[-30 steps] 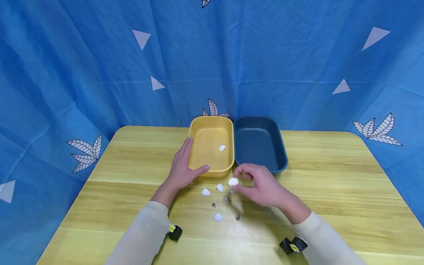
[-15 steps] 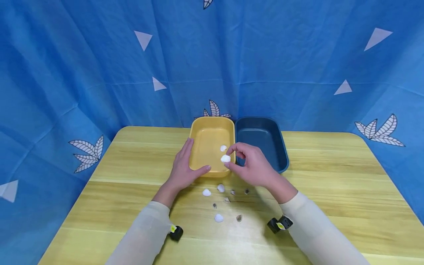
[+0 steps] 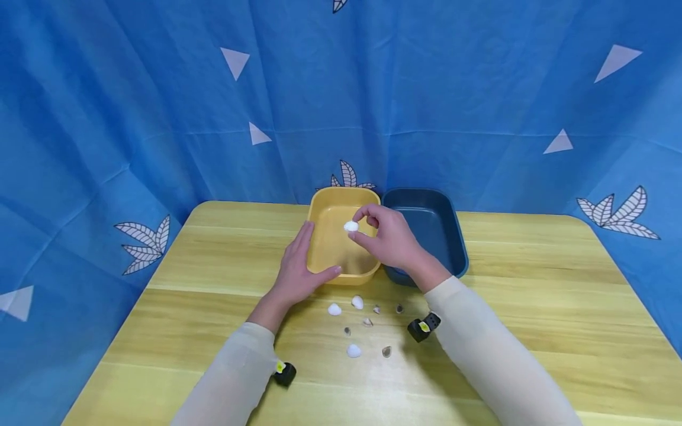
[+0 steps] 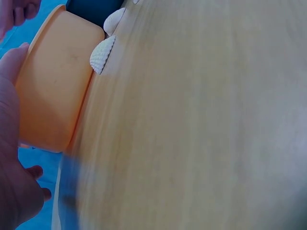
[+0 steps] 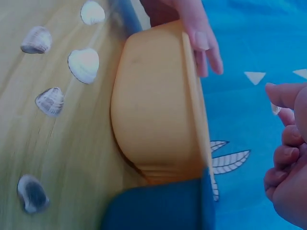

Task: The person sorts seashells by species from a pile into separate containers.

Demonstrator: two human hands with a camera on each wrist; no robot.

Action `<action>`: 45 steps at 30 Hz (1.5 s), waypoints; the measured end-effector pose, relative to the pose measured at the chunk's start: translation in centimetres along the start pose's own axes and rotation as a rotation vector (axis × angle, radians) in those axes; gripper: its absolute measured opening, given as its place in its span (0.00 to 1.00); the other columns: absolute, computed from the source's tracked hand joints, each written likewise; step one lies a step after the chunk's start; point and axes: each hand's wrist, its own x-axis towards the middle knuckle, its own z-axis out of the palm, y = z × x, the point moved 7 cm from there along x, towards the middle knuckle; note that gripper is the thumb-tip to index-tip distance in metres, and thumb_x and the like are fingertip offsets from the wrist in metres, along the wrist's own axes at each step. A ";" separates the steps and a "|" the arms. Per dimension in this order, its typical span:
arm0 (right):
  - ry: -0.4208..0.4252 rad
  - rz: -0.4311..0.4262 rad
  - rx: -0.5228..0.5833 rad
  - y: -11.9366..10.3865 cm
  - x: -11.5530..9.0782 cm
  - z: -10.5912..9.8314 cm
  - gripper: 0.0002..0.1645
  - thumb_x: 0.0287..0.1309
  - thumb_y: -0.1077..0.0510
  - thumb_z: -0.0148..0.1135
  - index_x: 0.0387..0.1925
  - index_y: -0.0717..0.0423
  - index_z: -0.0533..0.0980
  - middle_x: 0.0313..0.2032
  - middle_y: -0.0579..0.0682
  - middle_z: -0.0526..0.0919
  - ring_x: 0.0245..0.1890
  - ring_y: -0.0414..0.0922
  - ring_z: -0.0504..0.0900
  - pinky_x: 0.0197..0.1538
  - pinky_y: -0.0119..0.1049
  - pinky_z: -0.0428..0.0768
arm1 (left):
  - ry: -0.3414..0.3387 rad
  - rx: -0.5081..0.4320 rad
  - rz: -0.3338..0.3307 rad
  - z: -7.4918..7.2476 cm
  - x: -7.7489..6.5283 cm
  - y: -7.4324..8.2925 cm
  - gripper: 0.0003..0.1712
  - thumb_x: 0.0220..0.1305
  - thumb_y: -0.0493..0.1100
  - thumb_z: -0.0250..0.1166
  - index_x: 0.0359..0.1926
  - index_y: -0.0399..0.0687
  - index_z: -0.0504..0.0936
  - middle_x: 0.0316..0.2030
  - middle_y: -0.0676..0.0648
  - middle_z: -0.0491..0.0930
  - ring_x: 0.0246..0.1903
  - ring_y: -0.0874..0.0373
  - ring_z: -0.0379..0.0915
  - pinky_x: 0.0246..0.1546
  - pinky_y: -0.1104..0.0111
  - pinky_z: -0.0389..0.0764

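Note:
Over the yellow bin (image 3: 333, 260), my right hand (image 3: 391, 236) pinches a white seashell (image 3: 350, 226) between thumb and fingertips. Only a sliver of that shell shows in the right wrist view. My left hand (image 3: 298, 272) rests against the near left side of the yellow bin, fingers spread along its left rim and thumb across the front edge. The shell seen earlier on the bin floor is mostly hidden behind my right hand. In front of the bin lie white shells (image 3: 334, 309) and several smaller brownish ones (image 3: 386, 351).
A dark blue bin (image 3: 437, 236) stands directly right of the yellow one, partly behind my right forearm. Both stand on a wooden table (image 3: 533, 296), near its back edge. A blue patterned curtain (image 3: 453, 89) hangs behind the table.
My right hand has carried the white shell from above the table, forward and left, to over the yellow bin. My left hand stays at the bin's side. The view has shifted slightly.

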 end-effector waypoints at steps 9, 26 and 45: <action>0.017 0.116 -0.006 2.7 1.8 1.7 0.16 0.60 0.51 0.71 0.44 0.53 0.77 0.30 0.58 0.71 0.34 0.50 0.69 0.36 0.42 0.67 | 0.010 0.017 0.016 0.1 0.2 -0.2 0.66 0.54 0.69 0.70 0.81 0.55 0.41 0.79 0.56 0.38 0.75 0.51 0.37 0.70 0.45 0.44; 0.041 0.212 -0.035 5.5 3.2 3.2 0.16 0.60 0.51 0.72 0.44 0.53 0.78 0.37 0.57 0.77 0.40 0.51 0.72 0.43 0.44 0.71 | 0.020 0.008 0.058 -0.1 0.1 0.0 0.65 0.54 0.69 0.70 0.80 0.50 0.43 0.79 0.52 0.41 0.75 0.50 0.39 0.70 0.45 0.45; 0.013 0.244 -0.108 6.2 3.5 3.9 0.23 0.58 0.47 0.73 0.50 0.54 0.79 0.48 0.56 0.82 0.48 0.51 0.76 0.51 0.49 0.75 | 0.011 0.014 0.050 0.0 0.0 0.1 0.65 0.56 0.68 0.69 0.81 0.53 0.41 0.79 0.52 0.40 0.75 0.51 0.38 0.70 0.47 0.44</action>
